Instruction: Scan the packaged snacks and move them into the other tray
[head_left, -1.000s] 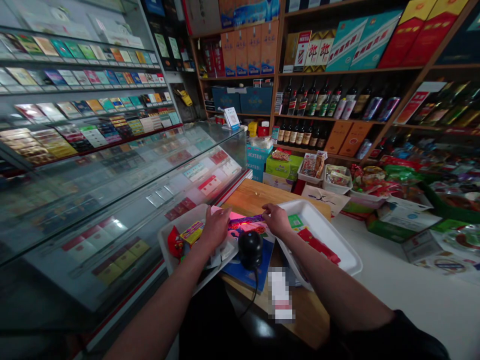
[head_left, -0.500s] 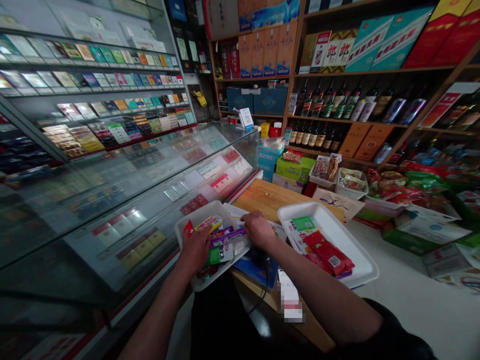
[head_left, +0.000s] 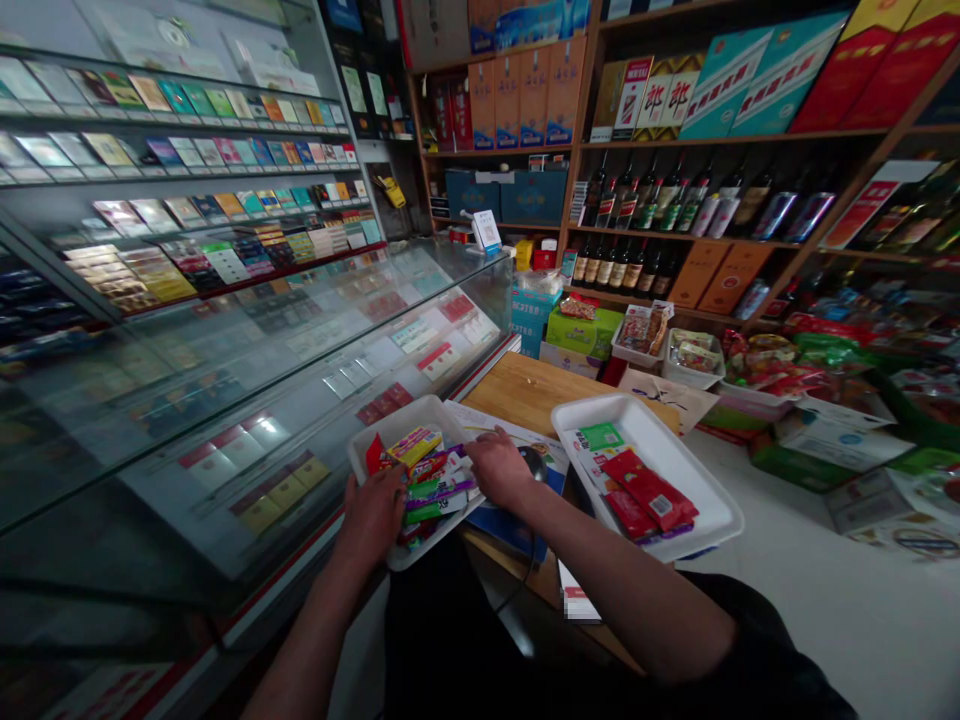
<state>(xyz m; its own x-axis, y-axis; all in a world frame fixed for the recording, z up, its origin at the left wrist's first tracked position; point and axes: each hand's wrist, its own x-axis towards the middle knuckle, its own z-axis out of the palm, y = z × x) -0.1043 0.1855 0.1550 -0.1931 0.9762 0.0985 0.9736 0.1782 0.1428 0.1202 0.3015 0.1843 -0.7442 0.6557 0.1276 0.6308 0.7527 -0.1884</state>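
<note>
A white plastic tray (head_left: 367, 437) sits slightly tilted before me, with several snack packets in it. Among them are a yellow packet (head_left: 415, 446), a purple packet (head_left: 448, 462) and a green-and-white packet (head_left: 435, 507). My left hand (head_left: 373, 515) wraps over the tray's left side, fingers inside the rim and thumb outside. My right hand (head_left: 501, 468) is at the tray's right rim, its fingers curled beside the end of the purple packet. Whether it grips the rim or a packet is hidden.
A second white tray (head_left: 716, 490) on the wooden table (head_left: 517, 385) holds red packets (head_left: 651, 490). Behind my right hand lies a black mouse (head_left: 534, 462). A glass display counter (head_left: 300, 370) runs along the left; snack bins (head_left: 694, 360) stand right, below bottle shelves.
My left hand has moved from among the packets to the tray's left side. My right hand has shifted slightly left and down, and the purple packet lies lower among the others.
</note>
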